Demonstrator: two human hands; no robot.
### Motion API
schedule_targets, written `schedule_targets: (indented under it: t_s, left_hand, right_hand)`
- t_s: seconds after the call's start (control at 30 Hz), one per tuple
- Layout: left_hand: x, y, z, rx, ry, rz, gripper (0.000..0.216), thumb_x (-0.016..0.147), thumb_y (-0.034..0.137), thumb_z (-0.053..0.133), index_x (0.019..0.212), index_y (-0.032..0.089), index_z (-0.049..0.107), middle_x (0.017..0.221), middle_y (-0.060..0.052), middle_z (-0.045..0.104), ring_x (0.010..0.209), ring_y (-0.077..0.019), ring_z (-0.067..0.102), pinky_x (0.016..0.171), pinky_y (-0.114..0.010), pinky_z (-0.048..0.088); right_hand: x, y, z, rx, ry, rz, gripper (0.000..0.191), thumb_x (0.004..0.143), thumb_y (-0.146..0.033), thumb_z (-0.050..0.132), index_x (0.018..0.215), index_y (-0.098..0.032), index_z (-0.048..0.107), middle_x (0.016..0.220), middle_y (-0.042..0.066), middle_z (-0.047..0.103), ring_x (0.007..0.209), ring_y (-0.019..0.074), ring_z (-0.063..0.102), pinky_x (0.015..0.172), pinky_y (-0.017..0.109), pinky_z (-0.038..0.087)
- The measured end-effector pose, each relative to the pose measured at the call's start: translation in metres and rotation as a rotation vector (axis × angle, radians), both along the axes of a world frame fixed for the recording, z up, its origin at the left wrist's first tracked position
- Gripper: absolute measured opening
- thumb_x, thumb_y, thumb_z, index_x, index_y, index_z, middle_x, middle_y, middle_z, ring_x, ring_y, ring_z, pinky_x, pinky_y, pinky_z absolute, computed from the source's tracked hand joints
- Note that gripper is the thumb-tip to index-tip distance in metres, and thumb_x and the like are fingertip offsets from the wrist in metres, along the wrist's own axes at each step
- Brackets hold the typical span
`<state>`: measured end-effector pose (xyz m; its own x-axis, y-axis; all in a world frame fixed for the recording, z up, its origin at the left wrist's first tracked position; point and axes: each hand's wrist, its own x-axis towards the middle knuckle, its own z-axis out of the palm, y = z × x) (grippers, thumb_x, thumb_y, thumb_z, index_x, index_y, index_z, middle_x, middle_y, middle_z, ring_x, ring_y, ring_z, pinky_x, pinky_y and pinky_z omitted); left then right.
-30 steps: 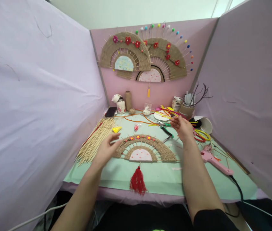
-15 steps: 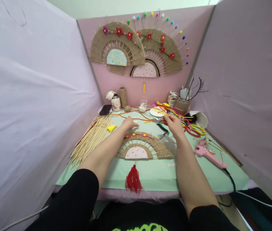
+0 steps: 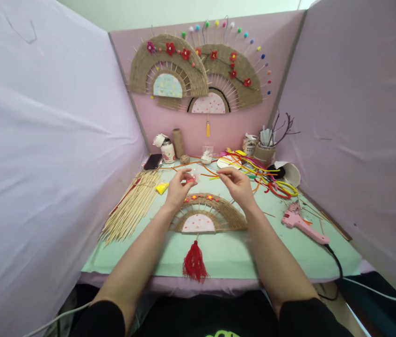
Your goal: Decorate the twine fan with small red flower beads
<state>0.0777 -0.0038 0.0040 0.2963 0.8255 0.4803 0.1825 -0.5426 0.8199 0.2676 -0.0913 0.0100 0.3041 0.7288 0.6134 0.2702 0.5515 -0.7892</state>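
My left hand (image 3: 179, 187) is closed on a small clear plastic bag (image 3: 194, 176) with something pink-red in it, just above the far edge of a woven fan. That fan (image 3: 233, 216) lies flat on the table, with small red flowers along its arc, a pink dotted half-circle centre and a red tassel (image 3: 195, 262) at its front. To the right of the bag, my right hand (image 3: 237, 185) is pinched, fingertips pointing left. Whatever it may hold is too small to make out. Orange and yellow pipe cleaners (image 3: 215, 177) lie close behind its fingertips.
Thin bamboo sticks (image 3: 131, 206) and a yellow packet (image 3: 162, 188) lie left. A pink glue gun (image 3: 303, 224) rests right, its cord over the front edge. Behind stand a jar (image 3: 168, 152), a clear cup (image 3: 206, 154) and a pot (image 3: 264, 152) with twigs. Finished fans (image 3: 169, 58) hang behind.
My left hand has lifted, now gripping the small clear bag. My right hand has moved left towards it, and the green-handled pliers that lay beside it are now mostly hidden.
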Motion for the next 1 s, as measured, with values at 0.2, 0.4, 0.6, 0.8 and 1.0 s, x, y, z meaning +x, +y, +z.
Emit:
schedule_targets:
  t_s: [0.2,0.4,0.6,0.8,1.0]
  left_hand:
    - [-0.022,-0.039,-0.03,0.022,-0.025,0.077,0.019,0.079,0.024,0.06,0.097,0.02,0.064,0.095,-0.004,0.067,0.092,-0.0177,0.061,0.082,-0.031,0.05]
    - [-0.025,-0.046,-0.032,0.112,0.022,0.075,0.019,0.085,0.025,0.056,0.101,0.022,0.066,0.103,-0.006,0.068,0.097,-0.0196,0.06,0.09,-0.034,0.046]
    - [-0.027,-0.046,-0.03,0.162,0.082,0.06,0.02,0.086,0.025,0.055,0.101,0.023,0.067,0.103,-0.006,0.068,0.101,-0.0206,0.059,0.095,-0.035,0.044]
    - [-0.026,-0.046,-0.03,0.156,0.137,0.073,0.02,0.085,0.021,0.053,0.101,0.022,0.066,0.103,-0.006,0.068,0.1,-0.0202,0.059,0.094,-0.034,0.043]
    - [-0.025,-0.049,-0.028,0.146,0.13,0.021,0.016,0.084,0.019,0.052,0.093,0.021,0.065,0.096,-0.006,0.068,0.094,-0.0192,0.06,0.09,-0.033,0.045]
  right_hand:
    - [-0.043,-0.011,0.0,0.004,-0.219,0.092,0.011,0.086,-0.029,0.06,0.088,-0.025,0.07,0.099,0.006,0.063,0.095,0.0191,0.06,0.073,0.031,0.051]
    - [-0.048,-0.005,-0.01,-0.078,-0.258,0.07,0.012,0.086,-0.025,0.058,0.086,-0.024,0.069,0.095,0.006,0.064,0.091,0.0183,0.061,0.065,0.028,0.052]
    - [-0.045,-0.001,-0.019,-0.177,-0.214,0.115,0.016,0.083,-0.025,0.059,0.095,-0.023,0.069,0.108,0.007,0.065,0.095,0.0185,0.063,0.069,0.028,0.054]
    - [-0.048,0.0,-0.023,-0.282,-0.064,0.187,0.021,0.081,-0.031,0.062,0.099,-0.022,0.065,0.106,0.006,0.068,0.088,0.0174,0.066,0.074,0.03,0.055]
    - [-0.051,0.002,-0.022,-0.319,-0.007,0.149,0.024,0.075,-0.025,0.063,0.098,-0.02,0.059,0.08,0.002,0.068,0.074,0.0156,0.065,0.07,0.029,0.052]
